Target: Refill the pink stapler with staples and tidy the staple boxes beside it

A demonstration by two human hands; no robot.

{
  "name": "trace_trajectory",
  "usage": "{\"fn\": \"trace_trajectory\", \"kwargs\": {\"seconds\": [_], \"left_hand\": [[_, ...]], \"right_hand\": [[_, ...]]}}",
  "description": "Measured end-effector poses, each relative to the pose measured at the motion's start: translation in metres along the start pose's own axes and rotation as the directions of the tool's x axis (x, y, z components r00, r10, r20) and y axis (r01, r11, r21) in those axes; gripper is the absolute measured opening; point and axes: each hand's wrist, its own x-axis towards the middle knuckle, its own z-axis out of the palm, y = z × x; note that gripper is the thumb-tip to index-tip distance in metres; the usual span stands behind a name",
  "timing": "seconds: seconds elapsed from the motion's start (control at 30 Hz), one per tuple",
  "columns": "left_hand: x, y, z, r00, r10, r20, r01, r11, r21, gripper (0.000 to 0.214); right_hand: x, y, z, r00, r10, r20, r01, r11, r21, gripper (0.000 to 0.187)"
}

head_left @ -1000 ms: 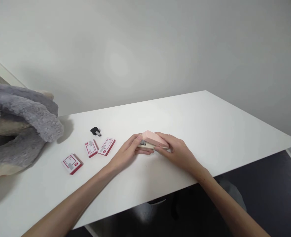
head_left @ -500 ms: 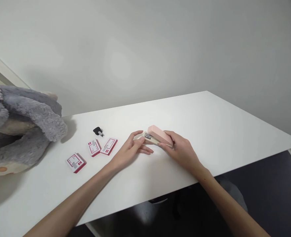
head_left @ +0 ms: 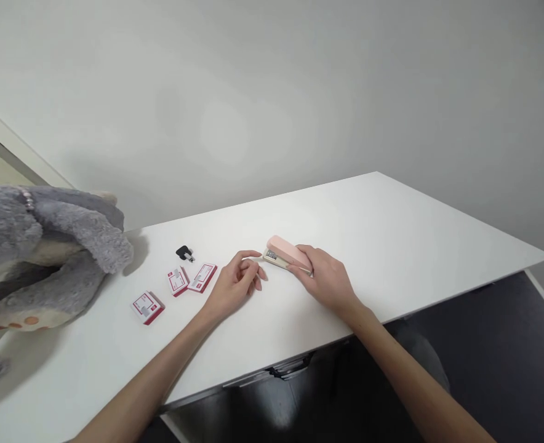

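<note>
A pink and cream stapler (head_left: 287,251) rests low over the white table, its metal front end pointing left. My right hand (head_left: 325,277) is closed around the back end of it, thumb on the near side. The pink top stands slightly apart from the cream base at the front. Just left of the stapler is my left hand (head_left: 237,282), holding nothing. Its index finger reaches out to the stapler's front tip, and the other fingers are loosely bent; whether the fingertip touches I cannot tell.
Three small white and red boxes, one (head_left: 147,307) apart from the paired box (head_left: 178,281) and box (head_left: 202,278), lie to the left. Behind them is a small black and metal object (head_left: 185,252). A large grey plush toy (head_left: 69,246) occupies the left side. A wall backs the table (head_left: 415,246).
My left hand has drawn back from the stapler's front and its fingers have curled. The stapler's top has come closer to its base. The camera view has shifted slightly.
</note>
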Motion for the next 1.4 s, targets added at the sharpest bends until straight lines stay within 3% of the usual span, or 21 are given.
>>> {"fn": "trace_trajectory", "kwargs": {"seconds": [0.1, 0.17, 0.23, 0.3, 0.37, 0.47, 0.6, 0.7, 0.83, 1.03, 1.13, 1.27, 1.4], "left_hand": [[-0.011, 0.001, -0.001, 0.999, 0.035, -0.015, -0.033, 0.993, 0.110, 0.030], [-0.023, 0.001, -0.007, 0.992, 0.114, -0.056, -0.095, 0.958, 0.271, 0.028], [-0.039, -0.001, -0.018, 0.952, 0.288, -0.100, -0.191, 0.820, 0.539, 0.022], [-0.056, -0.006, -0.034, 0.887, 0.459, -0.058, -0.260, 0.599, 0.758, 0.020], [-0.071, -0.012, -0.052, 0.857, 0.512, -0.063, -0.201, 0.443, 0.874, 0.027], [-0.090, -0.023, -0.075, 0.875, 0.474, -0.099, -0.086, 0.353, 0.932, 0.043], [-0.103, -0.034, -0.086, 0.927, 0.358, -0.116, -0.008, 0.326, 0.945, 0.051], [-0.101, -0.033, -0.081, 0.931, 0.362, -0.039, -0.087, 0.325, 0.942, 0.050], [-0.087, -0.022, -0.060, 0.901, 0.414, 0.130, -0.268, 0.297, 0.916, 0.047], [-0.065, -0.002, -0.019, 0.875, 0.424, 0.233, -0.406, 0.381, 0.831, 0.048], [-0.058, 0.002, -0.008, 0.863, 0.413, 0.292, -0.459, 0.399, 0.794, 0.052], [-0.057, 0.001, -0.008, 0.852, 0.396, 0.343, -0.501, 0.425, 0.754, 0.062], [-0.062, -0.001, -0.021, 0.876, 0.410, 0.256, -0.427, 0.410, 0.806, 0.060]], "right_hand": [[0.000, -0.002, -0.002, 0.999, -0.032, 0.011, 0.032, 0.999, -0.022, 0.030], [0.000, -0.003, -0.004, 0.999, -0.041, 0.026, 0.042, 0.998, -0.040, 0.028], [0.001, -0.005, -0.005, 0.999, -0.031, 0.041, 0.034, 0.998, -0.058, 0.027], [0.001, -0.006, -0.005, 0.999, -0.011, 0.051, 0.014, 0.997, -0.073, 0.028], [0.002, -0.006, -0.005, 0.998, 0.008, 0.059, -0.004, 0.997, -0.079, 0.028], [0.004, -0.007, -0.005, 0.998, 0.008, 0.069, -0.004, 0.997, -0.072, 0.027], [0.004, -0.008, -0.008, 0.997, -0.039, 0.073, 0.041, 0.999, -0.027, 0.029], [0.003, -0.009, -0.011, 0.997, -0.045, 0.055, 0.043, 0.998, 0.040, 0.036], [0.003, -0.011, -0.015, 0.998, -0.014, 0.063, 0.005, 0.990, 0.141, 0.038], [0.004, -0.011, -0.019, 0.992, 0.008, 0.128, -0.042, 0.962, 0.268, 0.037], [0.005, -0.009, -0.018, 0.992, 0.030, 0.121, -0.066, 0.950, 0.306, 0.036], [0.006, -0.005, -0.015, 0.993, 0.052, 0.110, -0.086, 0.939, 0.332, 0.034], [0.007, -0.003, -0.014, 0.989, 0.071, 0.133, -0.114, 0.928, 0.355, 0.035]]}}
